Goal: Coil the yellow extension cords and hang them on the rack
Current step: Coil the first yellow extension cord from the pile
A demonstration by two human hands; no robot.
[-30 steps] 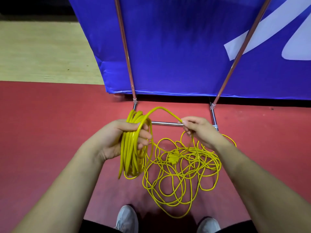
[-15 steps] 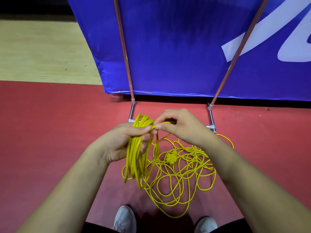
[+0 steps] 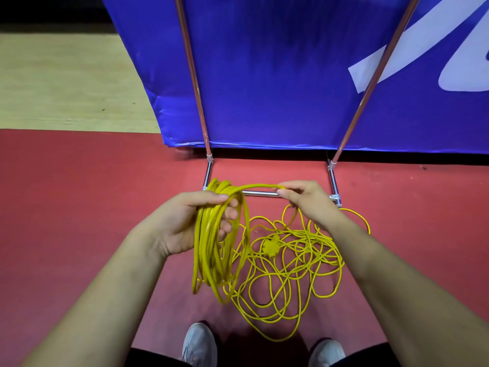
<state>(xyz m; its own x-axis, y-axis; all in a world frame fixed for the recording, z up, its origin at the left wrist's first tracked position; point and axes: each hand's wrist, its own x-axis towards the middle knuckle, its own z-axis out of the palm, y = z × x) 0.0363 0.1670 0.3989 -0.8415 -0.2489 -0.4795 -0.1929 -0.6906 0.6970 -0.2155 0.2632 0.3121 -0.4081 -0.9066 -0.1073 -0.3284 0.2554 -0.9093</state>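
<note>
1. Left hand [image 3: 185, 221] first: I see its fingers and thumb curled round the top of the coil [image 3: 209, 250], a bundle of yellow loops hanging from that grip, just on my side of the rack's floor bar [image 3: 260, 193] and near its left end.
2. Right hand [image 3: 307, 200] pinches a single strand [image 3: 259, 185] of the same yellow cord between thumb and fingertips. The strand arcs over from the coil to the pinch, directly above the floor bar as my camera sees it.
3. Below that pinch the cord drops into a loose tangle [image 3: 291, 263] on the red floor [image 3: 79, 207] — nearer to me than the floor bar and spread toward its right end.
4. One yellow socket block [image 3: 270, 249] lies inside the tangle, on my side of the floor bar's middle.
5. At each end of the floor bar a short metal foot runs back to a joint, and from the joints two slanted uprights [image 3: 191, 75] climb out of the top of my view.
6. Beyond the floor bar stands a blue banner [image 3: 277, 75] with white shapes at its right; the uprights cross in front of it.
7. Two grey shoes [image 3: 199, 343] sit at the bottom edge, well on my side of the floor bar — the tangle's nearest loop ends just ahead of them.
8. Far beyond the floor bar's left end I see a strip of pale wooden flooring [image 3: 66, 83].
</note>
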